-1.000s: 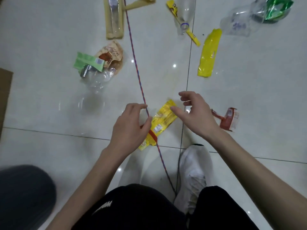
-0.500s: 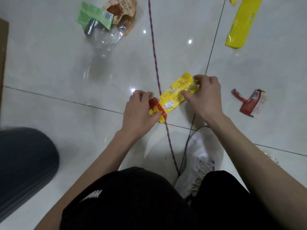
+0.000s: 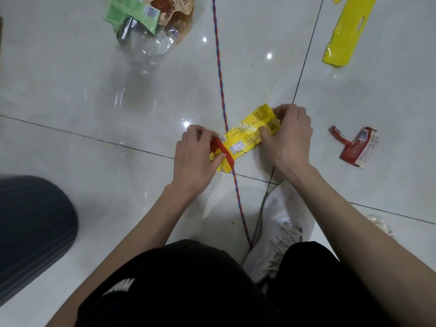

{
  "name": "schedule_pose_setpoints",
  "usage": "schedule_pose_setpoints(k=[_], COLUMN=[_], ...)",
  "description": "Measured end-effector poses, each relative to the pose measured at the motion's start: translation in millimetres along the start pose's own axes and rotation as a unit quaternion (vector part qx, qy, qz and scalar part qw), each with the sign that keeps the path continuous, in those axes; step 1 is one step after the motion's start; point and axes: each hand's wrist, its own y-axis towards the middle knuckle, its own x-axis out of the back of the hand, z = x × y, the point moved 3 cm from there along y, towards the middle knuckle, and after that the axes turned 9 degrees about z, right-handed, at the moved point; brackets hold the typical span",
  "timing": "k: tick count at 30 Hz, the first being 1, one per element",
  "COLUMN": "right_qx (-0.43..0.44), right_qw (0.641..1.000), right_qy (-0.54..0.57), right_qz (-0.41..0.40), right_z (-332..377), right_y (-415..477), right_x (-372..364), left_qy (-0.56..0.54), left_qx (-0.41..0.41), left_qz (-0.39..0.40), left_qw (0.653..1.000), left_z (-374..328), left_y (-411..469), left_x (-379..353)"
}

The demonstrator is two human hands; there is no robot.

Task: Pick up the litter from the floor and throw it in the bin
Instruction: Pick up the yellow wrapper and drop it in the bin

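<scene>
A yellow snack wrapper with a red end (image 3: 245, 138) lies across a red-and-blue cord (image 3: 219, 67) on the white tiled floor. My left hand (image 3: 195, 156) pinches its red end, thumb on top. My right hand (image 3: 287, 135) grips the wrapper's far yellow end with curled fingers. More litter lies around: a red torn sachet (image 3: 356, 147) at the right, a long yellow wrapper (image 3: 346, 31) at the upper right, and a green packet (image 3: 132, 15), a brown packet (image 3: 174, 10) and a crushed clear bottle (image 3: 148, 50) at the upper left. No bin is identifiable.
My white shoe (image 3: 280, 232) and black-clad knees sit just below the hands. A dark grey rounded object (image 3: 28, 232) fills the lower left. A pale crumpled scrap (image 3: 379, 225) lies at the right edge.
Both hands closed in on the yellow wrapper and took hold of its two ends. The view tilted down and closer, so the far bottles went out of frame.
</scene>
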Motion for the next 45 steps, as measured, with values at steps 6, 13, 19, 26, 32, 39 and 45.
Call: schedule_pose_setpoints(k=[6, 13, 19, 26, 32, 39, 45], right_qx=[-0.015, 0.034, 0.110, 0.215, 0.305, 0.396, 0.481], right_qw=[0.991, 0.977, 0.963, 0.943, 0.916, 0.883, 0.838], right_qy=[0.133, 0.211, 0.246, 0.253, 0.261, 0.247, 0.233], right_qz=[0.008, -0.002, -0.016, -0.010, 0.001, 0.051, 0.116], right_z=[6.7, 25.8, 83.2, 170.6, 256.8, 357.6, 437.2], right_y=[-0.2, 1.2, 1.4, -9.2, -26.9, -59.9, -105.0], right_x=[5.3, 27.9, 56.0, 98.0, 126.2, 130.1, 116.4], left_qy=[-0.049, -0.108, -0.160, -0.180, -0.206, -0.185, -0.191], left_qx=[-0.005, -0.021, -0.024, -0.013, 0.006, 0.049, 0.089], left_qz=[0.000, -0.021, -0.094, -0.191, -0.284, -0.369, -0.460], left_qw=[0.999, 0.994, 0.982, 0.965, 0.937, 0.909, 0.863], left_z=[6.3, 7.8, 10.2, 14.3, 26.6, 50.7, 69.0], left_y=[-0.1, -2.1, -12.8, -47.9, -83.3, -141.6, -214.4], left_x=[12.7, 38.5, 96.8, 186.8, 255.5, 317.8, 357.3])
